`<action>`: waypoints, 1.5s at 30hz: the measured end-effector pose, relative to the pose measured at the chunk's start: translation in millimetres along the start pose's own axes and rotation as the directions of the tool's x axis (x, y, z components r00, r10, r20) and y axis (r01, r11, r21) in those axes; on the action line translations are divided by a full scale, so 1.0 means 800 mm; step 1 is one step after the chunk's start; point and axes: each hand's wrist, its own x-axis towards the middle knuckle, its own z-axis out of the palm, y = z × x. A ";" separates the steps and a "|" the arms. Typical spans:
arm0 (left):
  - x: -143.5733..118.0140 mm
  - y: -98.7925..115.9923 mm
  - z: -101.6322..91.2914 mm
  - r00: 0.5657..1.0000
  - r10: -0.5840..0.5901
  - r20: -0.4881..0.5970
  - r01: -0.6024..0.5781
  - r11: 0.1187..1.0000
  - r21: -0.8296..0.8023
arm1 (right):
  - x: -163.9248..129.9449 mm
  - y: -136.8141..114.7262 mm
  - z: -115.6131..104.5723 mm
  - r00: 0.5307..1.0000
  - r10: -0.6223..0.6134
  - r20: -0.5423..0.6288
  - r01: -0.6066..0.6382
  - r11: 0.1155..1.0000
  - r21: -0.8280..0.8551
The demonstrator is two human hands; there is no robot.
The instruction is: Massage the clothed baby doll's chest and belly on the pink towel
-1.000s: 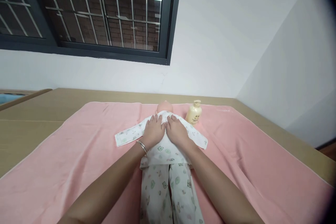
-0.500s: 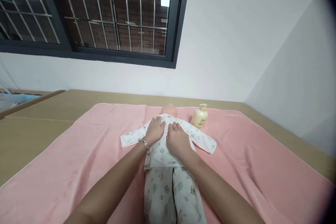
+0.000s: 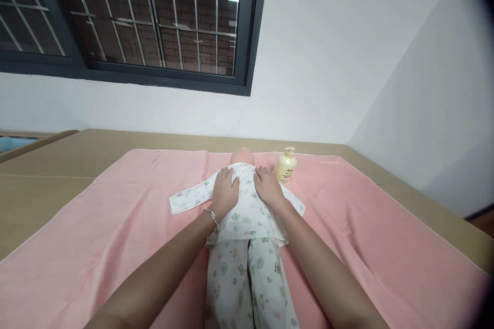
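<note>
Both hands (image 3: 247,190) spread apart, covering doll's (image 3: 242,157) shoulders.

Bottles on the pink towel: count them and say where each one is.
1. A cream pump bottle stands upright on the pink towel, beside the doll's head, just beyond the right hand. Nothing suggests others hidden.

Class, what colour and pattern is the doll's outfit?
White with small green animal prints, on the doll's outfit, seen best in the head view.

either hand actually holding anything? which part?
Nothing gripped. Left hand and right hand lie flat, palms down, on the chest of the doll's printed shirt.
</note>
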 end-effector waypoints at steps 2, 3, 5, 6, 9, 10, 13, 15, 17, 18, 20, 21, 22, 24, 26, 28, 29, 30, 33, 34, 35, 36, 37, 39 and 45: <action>0.000 -0.002 0.003 0.999 -0.019 -0.051 0.018 1.000 -0.013 | 0.000 0.002 -0.004 1.000 0.019 -0.002 -0.019 1.000 0.001; -0.001 -0.002 0.003 0.998 -0.020 -0.067 0.019 1.000 -0.017 | 0.000 0.001 -0.007 1.000 0.022 -0.004 -0.022 1.000 0.002; -0.003 0.000 0.002 0.997 -0.012 -0.080 0.011 1.000 -0.018 | -0.002 -0.003 -0.012 0.999 0.022 -0.026 -0.022 1.000 0.009; -0.005 0.001 0.001 0.997 -0.003 -0.083 0.002 1.000 -0.019 | -0.003 -0.007 -0.015 0.999 0.017 -0.052 -0.016 1.000 0.018; -0.009 0.006 -0.004 0.994 0.036 -0.107 -0.041 0.998 -0.047 | -0.011 -0.025 -0.020 0.985 -0.049 -0.168 0.060 0.996 0.064; -0.010 0.007 -0.005 0.992 0.051 -0.117 -0.059 0.996 -0.064 | -0.014 -0.031 -0.020 0.976 -0.085 -0.202 0.102 0.992 0.074; -0.013 0.009 -0.007 0.985 0.086 -0.153 -0.104 0.987 -0.119 | -0.021 -0.044 -0.009 0.961 -0.190 -0.202 0.206 0.977 0.059; -0.013 0.009 -0.007 0.980 0.093 -0.175 -0.118 0.983 -0.142 | -0.023 -0.047 0.001 0.970 -0.219 -0.102 0.223 0.974 0.034; -0.013 0.009 -0.007 0.979 0.096 -0.181 -0.124 0.981 -0.151 | -0.023 -0.048 0.008 0.978 -0.210 0.006 0.209 0.978 0.018; -0.014 0.009 -0.008 0.979 0.097 -0.180 -0.125 0.981 -0.151 | -0.024 -0.048 0.008 0.979 -0.202 0.033 0.202 0.979 0.017; -0.014 0.009 -0.008 0.979 0.100 -0.177 -0.128 0.980 -0.151 | -0.025 -0.050 0.006 0.979 -0.202 0.013 0.202 0.979 0.019; -0.014 0.009 -0.008 0.979 0.101 -0.179 -0.129 0.980 -0.151 | -0.026 -0.052 0.004 0.978 -0.208 -0.021 0.208 0.978 0.019; -0.014 0.009 -0.008 0.978 0.101 -0.182 -0.130 0.980 -0.153 | -0.027 -0.053 0.002 0.975 -0.212 -0.060 0.214 0.977 0.016; -0.014 0.009 -0.008 0.977 0.102 -0.186 -0.131 0.980 -0.153 | -0.029 -0.055 0.001 0.972 -0.209 -0.104 0.211 0.977 0.004; -0.014 0.008 -0.007 0.978 0.099 -0.185 -0.127 0.981 -0.148 | -0.029 -0.056 0.003 0.980 -0.192 -0.062 0.191 0.981 -0.009; -0.014 0.008 -0.006 0.979 0.095 -0.179 -0.122 0.982 -0.145 | -0.028 -0.056 0.003 0.985 -0.171 0.011 0.171 0.985 -0.010; -0.014 0.008 -0.006 0.980 0.094 -0.177 -0.121 0.982 -0.147 | -0.027 -0.055 0.002 0.986 -0.166 0.028 0.167 0.986 -0.002; -0.014 0.008 -0.006 0.980 0.095 -0.175 -0.121 0.981 -0.150 | -0.027 -0.055 0.000 0.986 -0.165 0.019 0.165 0.986 0.011; -0.014 0.010 -0.008 0.980 0.093 -0.173 -0.122 0.980 -0.159 | -0.025 -0.052 -0.003 0.981 -0.164 -0.102 0.169 0.985 0.038; -0.014 0.011 -0.008 0.981 0.092 -0.173 -0.120 0.980 -0.159 | -0.024 -0.050 -0.003 0.979 -0.160 -0.128 0.166 0.986 0.034; -0.014 0.011 -0.008 0.981 0.090 -0.170 -0.117 0.981 -0.156 | -0.024 -0.048 0.000 0.980 -0.151 -0.129 0.156 0.987 0.027; -0.014 0.011 -0.008 0.982 0.088 -0.166 -0.113 0.982 -0.150 | -0.023 -0.046 0.003 0.985 -0.138 -0.108 0.141 0.990 0.022; -0.014 0.011 -0.008 0.983 0.085 -0.161 -0.108 0.984 -0.141 | -0.023 -0.044 0.007 0.990 -0.123 -0.074 0.124 0.992 0.020; -0.013 0.011 -0.007 0.986 0.078 -0.148 -0.096 0.988 -0.124 | -0.022 -0.040 0.014 0.995 -0.099 -0.018 0.099 0.995 0.020; -0.012 0.007 -0.004 0.988 0.074 -0.133 -0.088 0.990 -0.108 | -0.021 -0.038 0.020 0.995 -0.094 -0.025 0.094 0.995 0.015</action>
